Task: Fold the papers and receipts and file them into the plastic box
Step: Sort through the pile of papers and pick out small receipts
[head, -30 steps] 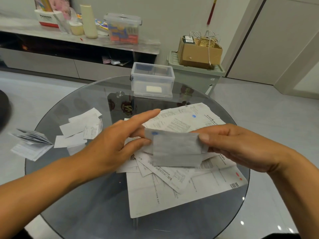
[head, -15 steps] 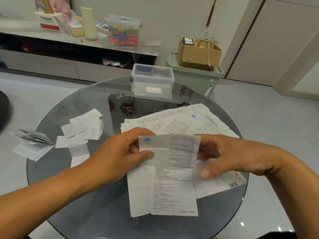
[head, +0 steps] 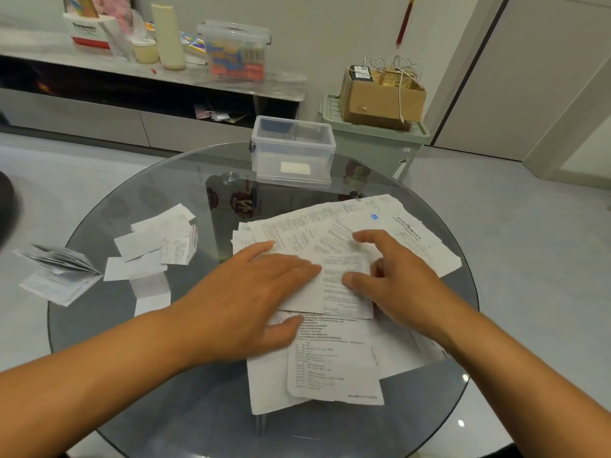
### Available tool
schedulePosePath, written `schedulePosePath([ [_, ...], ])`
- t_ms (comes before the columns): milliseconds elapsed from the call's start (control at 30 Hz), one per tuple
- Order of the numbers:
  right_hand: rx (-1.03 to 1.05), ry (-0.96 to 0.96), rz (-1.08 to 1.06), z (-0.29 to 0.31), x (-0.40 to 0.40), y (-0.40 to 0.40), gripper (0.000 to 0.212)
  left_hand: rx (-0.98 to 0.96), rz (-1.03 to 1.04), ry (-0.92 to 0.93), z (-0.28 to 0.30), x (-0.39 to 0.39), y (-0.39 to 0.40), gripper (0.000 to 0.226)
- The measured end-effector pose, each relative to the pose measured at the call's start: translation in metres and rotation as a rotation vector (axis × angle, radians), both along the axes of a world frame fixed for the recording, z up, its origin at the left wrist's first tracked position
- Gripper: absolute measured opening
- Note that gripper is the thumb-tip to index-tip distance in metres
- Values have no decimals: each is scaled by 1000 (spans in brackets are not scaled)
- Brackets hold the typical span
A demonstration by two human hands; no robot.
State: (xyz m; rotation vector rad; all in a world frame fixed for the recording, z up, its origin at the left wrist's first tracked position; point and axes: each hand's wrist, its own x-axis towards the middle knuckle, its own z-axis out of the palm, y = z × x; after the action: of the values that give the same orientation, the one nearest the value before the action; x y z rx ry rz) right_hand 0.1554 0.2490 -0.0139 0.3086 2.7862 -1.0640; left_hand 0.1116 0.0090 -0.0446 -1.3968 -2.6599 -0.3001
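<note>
A folded printed paper (head: 345, 285) lies on top of a spread pile of papers (head: 334, 361) in the middle of the round glass table (head: 185, 418). My left hand (head: 254, 299) presses flat on its left half with straight fingers. My right hand (head: 393, 285) rests on its right edge, thumb and fingertips touching the sheet. The clear plastic box (head: 292, 150) stands open at the table's far side, with a small white slip inside. Small receipts (head: 155, 246) lie left of the pile.
A stack of folded papers (head: 59, 276) sits at the table's left edge. Behind the table are a low shelf unit with a lidded container (head: 234, 49), and a cardboard box (head: 380, 94) on a green bin.
The folded paper, held up between both hands before, now lies down on the pile. Both hands have lowered onto it, the left flattening out.
</note>
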Motion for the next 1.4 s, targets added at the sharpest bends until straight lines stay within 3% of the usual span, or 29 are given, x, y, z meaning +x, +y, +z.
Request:
schedulePosePath([
  [167,355,56,308,8,8,-6,93,158,13,91,-6,-6,5,41],
  [233,396,165,355,4,8,-11,71,281,63,36,-5,-7,6,38],
  [300,332,507,277,-5,4,-11,28,404,122,-5,1,-7,5,36],
  [367,315,845,186,-9,2,-10,6,455,168,-2,11,-4,8,30],
  [467,344,1087,144,-1,4,-16,2,539,247,-109,24,5,14,21],
  [567,398,1191,203,0,7,-23,8,761,323,-586,34,12,22,37],
  [667,479,1156,286,-7,5,-25,23,1023,266,-1186,44,14,25,36],
  [767,548,994,361,-8,5,-26,48,1143,147,-1480,49,9,20,53],
  [800,543,934,379,-8,5,-28,56,1123,129,-1495,49,8,19,58],
  [867,415,831,377,-9,6,-31,58,1048,194,-1395,45,3,16,45],
  [967,-49,640,194,1,9,-35,32,923,315,-1223,39,-3,12,27],
  [1033,-370,487,122,10,7,-32,33,862,349,-1167,40,-4,11,23],
  [1100,-553,388,145,17,6,-25,38,829,377,-1128,42,-4,11,20],
  [1267,-694,286,201,17,6,-23,46,851,341,-1233,46,-2,12,24],
  [1400,-717,352,219,15,7,-24,60,831,295,-1429,48,0,14,29],
])
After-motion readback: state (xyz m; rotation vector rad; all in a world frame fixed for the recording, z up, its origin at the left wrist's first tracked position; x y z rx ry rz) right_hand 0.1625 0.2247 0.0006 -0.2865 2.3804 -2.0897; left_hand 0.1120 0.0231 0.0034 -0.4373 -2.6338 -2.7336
